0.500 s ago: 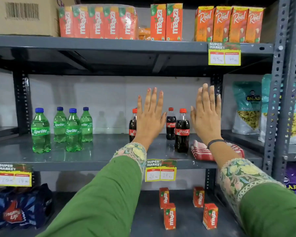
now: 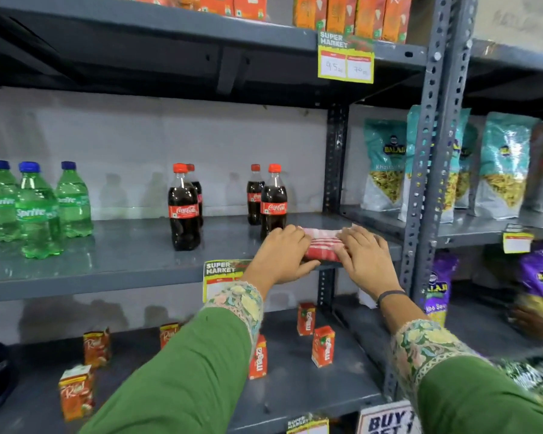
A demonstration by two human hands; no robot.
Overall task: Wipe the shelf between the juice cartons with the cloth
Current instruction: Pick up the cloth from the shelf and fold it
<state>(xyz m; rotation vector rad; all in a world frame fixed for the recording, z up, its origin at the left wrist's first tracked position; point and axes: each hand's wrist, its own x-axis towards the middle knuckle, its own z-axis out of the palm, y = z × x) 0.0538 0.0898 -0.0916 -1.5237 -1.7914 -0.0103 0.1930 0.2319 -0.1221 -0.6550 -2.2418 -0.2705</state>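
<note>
A folded red-and-white checked cloth (image 2: 323, 245) lies at the right end of the middle shelf (image 2: 123, 270), near its front edge. My left hand (image 2: 282, 255) grips the cloth's left end, thumb under the front edge. My right hand (image 2: 365, 256) covers and holds its right end. Small Maaza juice cartons (image 2: 323, 346) and Real juice cartons (image 2: 76, 391) stand spread out on the lower shelf (image 2: 295, 393), with bare grey metal between them. More juice cartons (image 2: 351, 14) line the top shelf.
Cola bottles (image 2: 273, 202) stand just behind my left hand, and others (image 2: 184, 208) further left. Green Sprite bottles (image 2: 35, 211) stand at the far left. A perforated steel upright (image 2: 427, 183) rises right of the cloth, with snack bags (image 2: 384, 164) beyond. Price tags (image 2: 345, 59) hang off the shelf edges.
Both hands were raised, open and flat, in front of the cola bottles. They have dropped to the right onto the cloth. The view has moved closer and to the right.
</note>
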